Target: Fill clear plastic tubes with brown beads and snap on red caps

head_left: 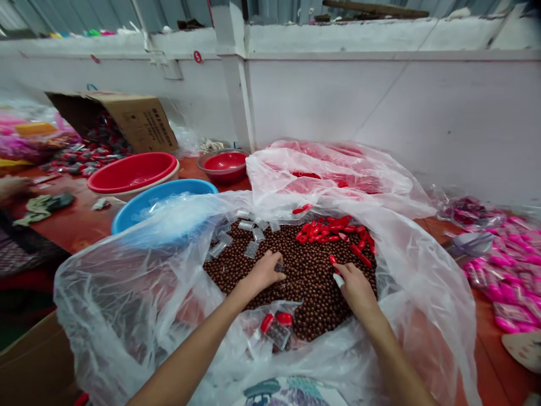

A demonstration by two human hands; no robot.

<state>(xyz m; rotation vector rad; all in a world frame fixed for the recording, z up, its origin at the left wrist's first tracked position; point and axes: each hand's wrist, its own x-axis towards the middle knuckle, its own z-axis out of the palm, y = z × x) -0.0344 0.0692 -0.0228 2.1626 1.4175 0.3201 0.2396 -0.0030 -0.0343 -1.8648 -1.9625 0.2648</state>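
A wide heap of small round brown balls (pixel 313 287) lies in a large clear plastic bag (pixel 422 270) spread open in front of me. Over the heap's middle, my left hand (pixel 264 273) is closed around a small clear plastic box (pixel 279 266), mostly hidden by the fingers. My right hand (pixel 358 288) pinches a red plastic cap (pixel 332 260) at the heap's right side; something white wraps a finger. Loose clear boxes (pixel 251 249) lie at the back left of the heap, and red caps (pixel 321 230) at the back right. Close to me rest red-capped boxes (pixel 276 331).
Behind the bag stand a blue basin (pixel 164 194), a red basin (pixel 133 171) and a smaller bowl (pixel 224 162). A cardboard box (pixel 141 121) spills red-capped packs at left. Pink packs (pixel 502 270) pile at right. Another person's arm (pixel 14 189) shows at far left.
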